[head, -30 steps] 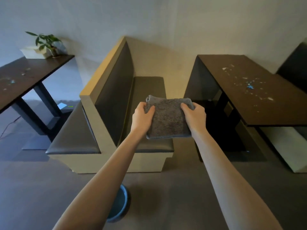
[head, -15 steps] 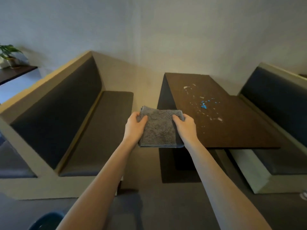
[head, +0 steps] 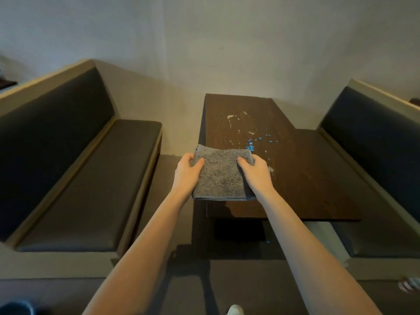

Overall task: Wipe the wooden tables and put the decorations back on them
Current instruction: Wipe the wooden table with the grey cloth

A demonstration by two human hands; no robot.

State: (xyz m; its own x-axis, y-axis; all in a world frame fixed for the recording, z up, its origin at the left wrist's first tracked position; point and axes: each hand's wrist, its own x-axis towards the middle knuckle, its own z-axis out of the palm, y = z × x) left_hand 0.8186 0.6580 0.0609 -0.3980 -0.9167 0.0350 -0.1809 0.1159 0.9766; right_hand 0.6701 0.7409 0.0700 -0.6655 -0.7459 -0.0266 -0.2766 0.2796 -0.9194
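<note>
A folded grey cloth (head: 221,176) hangs between both hands, held out in front of me. My left hand (head: 186,172) grips its left edge with the thumb on top. My right hand (head: 255,172) grips its right edge the same way. The cloth hovers over the near left corner of a dark wooden table (head: 302,178). White smears and small blue crumbs (head: 252,144) lie scattered on the tabletop just beyond the cloth. No decorations are in view on this table.
A padded booth bench (head: 86,185) stands left of the table, and another bench (head: 375,169) runs along its right side. A plain wall closes the far end. A dark blue bin rim (head: 16,309) shows at the bottom left corner. A shoe tip (head: 235,310) shows at the bottom edge.
The view has swung right and moved closer, so the soiled table now sits straight ahead. Both hands keep the same hold on the cloth, which now overlaps the table's near corner.
</note>
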